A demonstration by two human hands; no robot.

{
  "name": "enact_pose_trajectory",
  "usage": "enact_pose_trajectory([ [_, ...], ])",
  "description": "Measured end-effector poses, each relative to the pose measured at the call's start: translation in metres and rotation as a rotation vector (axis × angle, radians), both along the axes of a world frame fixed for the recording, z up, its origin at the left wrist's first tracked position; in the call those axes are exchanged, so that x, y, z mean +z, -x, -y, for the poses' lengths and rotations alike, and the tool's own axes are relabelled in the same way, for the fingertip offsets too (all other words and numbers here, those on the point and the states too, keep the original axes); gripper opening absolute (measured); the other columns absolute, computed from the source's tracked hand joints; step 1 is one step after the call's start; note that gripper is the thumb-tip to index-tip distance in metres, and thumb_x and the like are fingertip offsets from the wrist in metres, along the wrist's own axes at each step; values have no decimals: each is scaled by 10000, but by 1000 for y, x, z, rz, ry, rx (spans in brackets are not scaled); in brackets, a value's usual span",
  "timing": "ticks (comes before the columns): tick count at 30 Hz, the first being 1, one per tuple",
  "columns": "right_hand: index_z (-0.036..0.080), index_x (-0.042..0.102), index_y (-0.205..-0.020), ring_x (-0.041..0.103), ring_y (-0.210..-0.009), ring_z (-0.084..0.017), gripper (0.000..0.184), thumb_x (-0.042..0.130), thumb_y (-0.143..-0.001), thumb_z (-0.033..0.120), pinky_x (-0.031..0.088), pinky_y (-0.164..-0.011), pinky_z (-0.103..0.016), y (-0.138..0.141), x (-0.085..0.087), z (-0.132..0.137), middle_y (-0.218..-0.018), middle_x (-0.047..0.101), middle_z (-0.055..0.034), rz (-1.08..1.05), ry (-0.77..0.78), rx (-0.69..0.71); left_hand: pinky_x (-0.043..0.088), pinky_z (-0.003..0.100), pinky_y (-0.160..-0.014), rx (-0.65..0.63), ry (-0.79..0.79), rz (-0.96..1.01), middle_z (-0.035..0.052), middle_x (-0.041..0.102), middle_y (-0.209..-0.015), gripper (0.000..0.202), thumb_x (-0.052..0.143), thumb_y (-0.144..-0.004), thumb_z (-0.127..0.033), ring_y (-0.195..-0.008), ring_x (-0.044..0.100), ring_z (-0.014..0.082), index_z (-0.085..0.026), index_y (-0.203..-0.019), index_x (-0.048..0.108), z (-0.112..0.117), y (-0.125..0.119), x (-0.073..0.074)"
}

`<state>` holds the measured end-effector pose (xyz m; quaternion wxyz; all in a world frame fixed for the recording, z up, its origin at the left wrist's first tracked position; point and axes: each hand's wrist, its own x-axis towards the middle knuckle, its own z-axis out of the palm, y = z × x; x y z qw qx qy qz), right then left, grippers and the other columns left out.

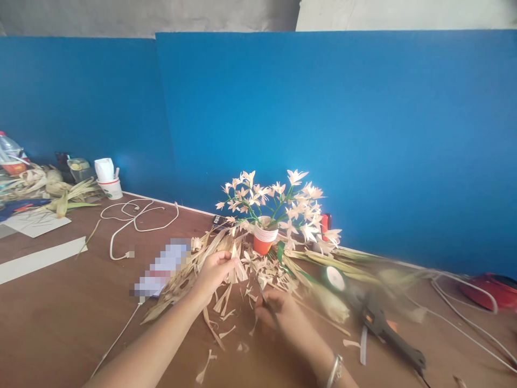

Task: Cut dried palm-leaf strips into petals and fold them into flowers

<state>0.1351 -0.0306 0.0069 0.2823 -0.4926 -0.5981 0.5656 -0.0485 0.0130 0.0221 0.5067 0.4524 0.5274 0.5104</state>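
My left hand (213, 272) pinches a pale dried leaf strip (237, 269) at the middle of the brown table (68, 312). My right hand (283, 318) is closed round small scissors (263, 296) whose blades point up toward that strip. Several cut leaf scraps (226, 307) lie around both hands. Just behind them stands an orange paper cup (264, 238) that holds a bunch of cream handmade flowers (274, 202) on green stems.
A green tape roll (334, 278) and a black glue gun (388, 328) lie to the right, with white cables (464, 323) and a red object (490, 288). To the left are a white cord (133, 218), a white cup (110, 186), dried husks (52, 188) and paper sheets (38, 258). A blue board (323, 134) backs the table.
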Motion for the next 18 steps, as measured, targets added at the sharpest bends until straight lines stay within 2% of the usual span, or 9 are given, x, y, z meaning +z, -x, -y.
enact_pose_trajectory([
  [4,189,529,-797,519,-616,-124,277,677,-654,375,431,-574,-224,7,0,1,-669,560,28,-174,-185,-217,223,205,-399,-70,22,68,-50,495,-489,180,698,-633,-317,-371,359,66,-175,-636,586,6,-9,-4],
  [10,192,534,-826,438,-543,-113,303,652,-676,429,387,-500,-221,16,-2,3,-615,500,42,-165,-218,-375,285,198,-388,-150,-49,-59,-49,534,-486,190,647,-690,-356,-350,406,75,-183,-655,576,13,-19,-21],
  [13,181,549,-809,425,-540,-113,307,658,-670,432,379,-486,-221,16,-2,3,-618,509,29,-132,-230,-391,309,203,-400,-174,-62,-100,-37,564,-496,186,637,-707,-349,-349,440,85,-180,-664,574,12,-19,-26],
  [15,178,544,-793,419,-536,-110,293,652,-679,425,374,-482,-220,16,-1,2,-612,508,26,-114,-239,-385,315,203,-405,-175,-65,-111,-19,604,-536,177,625,-720,-338,-352,449,83,-176,-675,570,11,-18,-23],
  [18,178,524,-777,407,-526,-103,259,626,-707,406,368,-484,-216,16,-1,-1,-597,491,33,-100,-256,-374,317,200,-408,-129,-67,-99,17,671,-654,171,590,-751,-324,-354,432,65,-172,-684,552,11,-16,-10],
])
